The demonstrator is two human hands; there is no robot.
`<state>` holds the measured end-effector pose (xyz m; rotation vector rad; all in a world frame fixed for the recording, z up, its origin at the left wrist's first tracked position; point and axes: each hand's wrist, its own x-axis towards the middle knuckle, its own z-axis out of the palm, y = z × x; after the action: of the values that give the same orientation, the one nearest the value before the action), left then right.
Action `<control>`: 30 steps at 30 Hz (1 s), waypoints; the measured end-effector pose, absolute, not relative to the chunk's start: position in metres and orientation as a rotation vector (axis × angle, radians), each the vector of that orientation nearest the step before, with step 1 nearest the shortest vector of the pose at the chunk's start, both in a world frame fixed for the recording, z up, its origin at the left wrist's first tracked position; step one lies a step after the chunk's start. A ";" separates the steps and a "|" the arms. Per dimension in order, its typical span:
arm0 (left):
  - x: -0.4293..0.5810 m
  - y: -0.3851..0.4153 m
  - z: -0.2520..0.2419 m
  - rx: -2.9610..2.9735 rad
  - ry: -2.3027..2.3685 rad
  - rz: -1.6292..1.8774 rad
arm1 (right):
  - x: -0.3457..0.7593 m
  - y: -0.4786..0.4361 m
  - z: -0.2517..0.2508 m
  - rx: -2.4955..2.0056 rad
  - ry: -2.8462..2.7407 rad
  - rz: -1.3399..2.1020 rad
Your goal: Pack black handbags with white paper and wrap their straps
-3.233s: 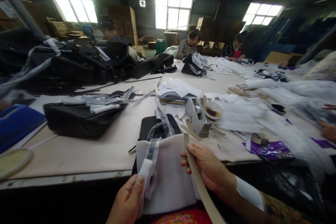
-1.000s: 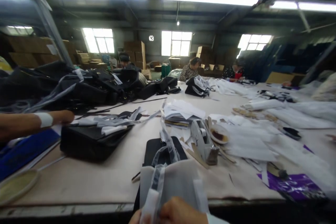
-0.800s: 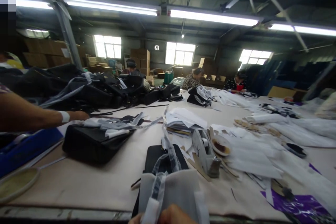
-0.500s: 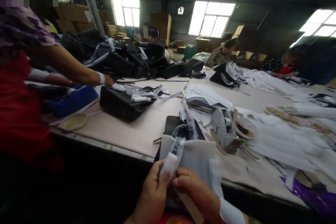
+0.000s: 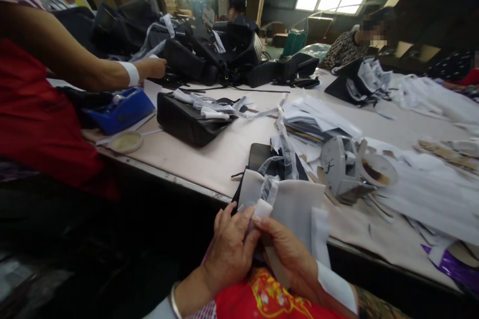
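Both of my hands meet at the table's near edge, in front of a black bag [image 5: 258, 156] lined with white sheet padding [image 5: 295, 194]. My left hand [image 5: 234, 244] is curled over a strap wrapped in white foam [image 5: 263, 208], its fingertips partly hidden. From the other side my right hand [image 5: 288, 249] pinches the same wrapped strap between thumb and fingers. Clear plastic film [image 5: 270, 189] covers the strap beyond the foam. A pale strip hangs below my right hand. Another strap in clear film [image 5: 287, 152] rises from the bag.
A grey tape dispenser [image 5: 339, 167] stands to the right, near stacked white sheets [image 5: 310, 114]. Leftward are a black bag [image 5: 190, 122], a blue tape dispenser [image 5: 119, 109] and a tape roll [image 5: 126, 142]. A co-worker's arm [image 5: 101, 72] reaches in. Black bags [image 5: 187, 55] pile up behind.
My left hand has turned over the wrapped strap, its back now facing up; less foam shows. The view has tilted down and left. The co-worker's hand has lifted off the black bag.
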<state>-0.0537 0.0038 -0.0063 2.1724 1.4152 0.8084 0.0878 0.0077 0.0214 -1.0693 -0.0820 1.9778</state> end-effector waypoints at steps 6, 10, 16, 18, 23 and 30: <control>-0.052 0.004 0.006 2.216 1.525 0.706 | 0.090 0.007 0.024 -1.046 -0.025 1.945; -0.055 0.006 0.012 2.074 1.527 0.785 | 0.092 0.007 0.023 -1.002 -0.037 1.933; -0.054 0.003 0.010 1.691 1.568 0.968 | 0.093 0.006 0.024 -1.035 -0.030 1.931; -0.052 0.003 0.010 1.691 1.484 0.983 | 0.093 0.006 0.024 -1.025 -0.048 1.948; -0.049 0.006 0.016 1.652 1.352 0.963 | 0.095 0.007 0.023 -1.011 -0.081 1.989; -0.046 0.008 0.019 1.686 1.396 0.943 | 0.098 0.010 0.026 -1.024 -0.125 2.025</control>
<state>-0.0462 0.0077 0.0186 1.6862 1.3959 0.9428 0.0975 0.0095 0.0261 -1.0245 -0.1249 2.0248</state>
